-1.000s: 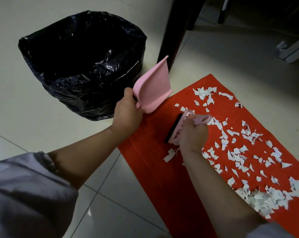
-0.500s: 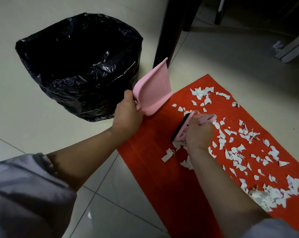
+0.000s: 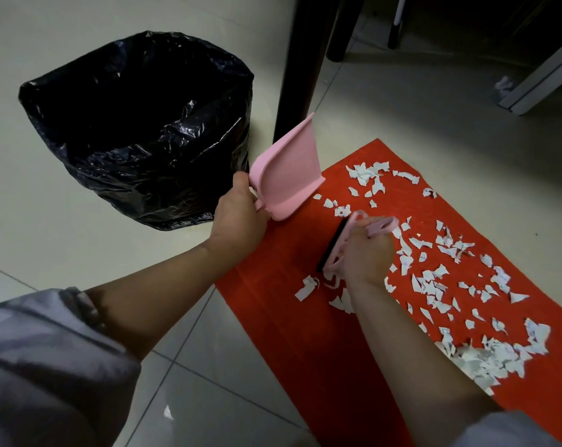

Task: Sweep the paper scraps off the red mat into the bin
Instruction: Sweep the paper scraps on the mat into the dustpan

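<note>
A red mat [image 3: 305,343] lies on the tiled floor, strewn with white paper scraps [image 3: 434,279], thickest in a heap near its right edge [image 3: 492,359]. My left hand [image 3: 237,217] grips the handle of a pink dustpan [image 3: 286,172], held tilted upright above the mat's near-left corner. My right hand [image 3: 363,253] grips a small pink brush [image 3: 337,243] with black bristles, low on the mat among the scraps. The bin [image 3: 144,124], lined with a black bag, stands open on the floor to the left of the dustpan.
A dark furniture leg [image 3: 302,69] rises just behind the dustpan, between bin and mat. More dark legs [image 3: 341,30] stand farther back. A pale frame [image 3: 544,79] with a crumpled scrap beside it lies at the far right. Pale floor tiles [image 3: 79,246] surround the mat.
My right hand with the brush has moved a little to the right and away from me across the mat. A few scraps now lie uncovered near my wrist. The dustpan stays tilted in place.
</note>
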Demonstrator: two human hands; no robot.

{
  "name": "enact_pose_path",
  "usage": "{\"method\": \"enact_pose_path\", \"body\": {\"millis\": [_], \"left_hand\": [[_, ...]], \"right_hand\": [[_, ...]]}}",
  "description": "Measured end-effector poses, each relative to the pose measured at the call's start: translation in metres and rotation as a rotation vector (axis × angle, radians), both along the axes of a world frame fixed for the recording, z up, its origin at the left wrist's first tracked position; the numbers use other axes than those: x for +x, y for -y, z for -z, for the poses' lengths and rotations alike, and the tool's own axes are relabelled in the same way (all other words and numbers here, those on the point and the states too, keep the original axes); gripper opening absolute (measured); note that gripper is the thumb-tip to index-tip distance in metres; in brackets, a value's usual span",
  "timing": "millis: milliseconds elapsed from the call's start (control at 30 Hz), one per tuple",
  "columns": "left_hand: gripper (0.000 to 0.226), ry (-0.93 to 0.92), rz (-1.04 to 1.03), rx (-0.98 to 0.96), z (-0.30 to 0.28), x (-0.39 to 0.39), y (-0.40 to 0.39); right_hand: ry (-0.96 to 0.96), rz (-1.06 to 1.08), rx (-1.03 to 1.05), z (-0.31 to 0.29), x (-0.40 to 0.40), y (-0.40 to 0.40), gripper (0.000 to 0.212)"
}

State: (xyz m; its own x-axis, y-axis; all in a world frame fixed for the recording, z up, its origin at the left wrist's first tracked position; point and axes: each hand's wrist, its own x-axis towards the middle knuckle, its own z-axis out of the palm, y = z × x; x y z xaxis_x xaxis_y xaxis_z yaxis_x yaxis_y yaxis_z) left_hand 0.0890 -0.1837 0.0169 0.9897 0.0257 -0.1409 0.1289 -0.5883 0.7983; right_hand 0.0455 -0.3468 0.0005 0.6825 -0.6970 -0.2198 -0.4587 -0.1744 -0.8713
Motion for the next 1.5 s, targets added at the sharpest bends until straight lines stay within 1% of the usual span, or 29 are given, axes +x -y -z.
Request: {"method": "enact_pose_path", "body": {"millis": [33,100,167,200,267,333,400,467,533,567,667,733,800,900,933,1000,1033,1067,1133,1200,1267,1300,1400,1500], "left_hand": [[0.036,0.000,0.002,0.002,-0.001,0.000,0.001],[0.035,0.009,0.006,0.007,-0.003,-0.002,0.004],[0.035,0.015,0.017,0.006,-0.005,-0.003,0.007],[0.034,0.017,0.024,0.008,-0.005,-0.004,0.009],[0.034,0.015,0.033,0.017,-0.006,-0.005,0.010],[0.034,0.011,0.033,0.020,-0.006,-0.006,0.010],[0.034,0.012,0.030,0.015,-0.006,-0.006,0.011],[0.035,0.012,0.030,0.016,-0.007,-0.007,0.013],[0.036,0.010,0.037,0.017,-0.009,-0.008,0.016],[0.036,0.012,0.041,0.015,-0.010,-0.008,0.018],[0.035,0.022,0.055,0.013,-0.011,-0.010,0.022],[0.035,0.024,0.062,0.016,-0.012,-0.011,0.023],[0.036,0.026,0.058,0.016,-0.012,-0.012,0.022],[0.035,0.025,0.055,0.013,-0.012,-0.013,0.021],[0.035,0.024,0.055,0.013,-0.012,-0.014,0.020],[0.034,0.025,0.056,0.012,-0.012,-0.015,0.020],[0.034,0.027,0.056,0.014,-0.012,-0.015,0.020],[0.035,0.029,0.056,0.018,-0.012,-0.015,0.020],[0.035,0.028,0.057,0.023,-0.013,-0.015,0.021],[0.036,0.022,0.056,0.021,-0.014,-0.016,0.023],[0.035,0.020,0.059,0.022,-0.014,-0.017,0.025],[0.035,0.024,0.060,0.024,-0.014,-0.018,0.026],[0.034,0.029,0.058,0.036,-0.013,-0.020,0.027],[0.038,0.014,0.052,0.042,-0.012,-0.020,0.026]], "right_hand": [[0.021,-0.039,0.042,-0.003,-0.001,-0.003,0.022],[0.027,-0.182,0.145,-0.009,-0.004,-0.010,0.023],[-0.004,-0.334,0.150,-0.008,-0.008,-0.015,0.017],[-0.035,-0.381,0.118,-0.006,-0.010,-0.015,0.014],[-0.107,-0.359,0.061,0.000,-0.013,-0.009,0.012],[-0.144,-0.242,0.041,0.004,-0.016,0.002,0.014],[-0.109,-0.099,-0.017,0.001,-0.017,0.012,0.020],[-0.027,-0.032,-0.036,-0.004,-0.020,0.017,0.025],[0.033,-0.067,0.052,-0.012,-0.024,0.015,0.023],[0.033,-0.123,0.094,-0.013,-0.026,0.013,0.023],[-0.050,-0.344,0.174,-0.010,-0.033,0.002,0.016],[-0.116,-0.447,0.139,-0.005,-0.037,0.000,0.013],[-0.123,-0.429,0.098,-0.001,-0.040,0.004,0.014],[-0.160,-0.300,0.054,-0.001,-0.040,0.014,0.018],[-0.172,-0.257,0.004,0.000,-0.039,0.016,0.020],[-0.134,-0.177,-0.118,-0.001,-0.038,0.020,0.026],[-0.095,-0.141,-0.136,-0.003,-0.038,0.021,0.029],[-0.060,-0.125,-0.105,-0.005,-0.038,0.021,0.029],[-0.039,-0.186,0.048,-0.011,-0.041,0.019,0.022],[-0.076,-0.363,0.154,-0.013,-0.047,0.014,0.020],[-0.131,-0.511,0.136,-0.008,-0.053,0.012,0.022],[-0.147,-0.535,0.104,-0.005,-0.056,0.012,0.024],[-0.156,-0.465,0.047,-0.002,-0.062,0.023,0.029],[-0.178,-0.375,-0.032,-0.005,-0.063,0.033,0.024]]}}
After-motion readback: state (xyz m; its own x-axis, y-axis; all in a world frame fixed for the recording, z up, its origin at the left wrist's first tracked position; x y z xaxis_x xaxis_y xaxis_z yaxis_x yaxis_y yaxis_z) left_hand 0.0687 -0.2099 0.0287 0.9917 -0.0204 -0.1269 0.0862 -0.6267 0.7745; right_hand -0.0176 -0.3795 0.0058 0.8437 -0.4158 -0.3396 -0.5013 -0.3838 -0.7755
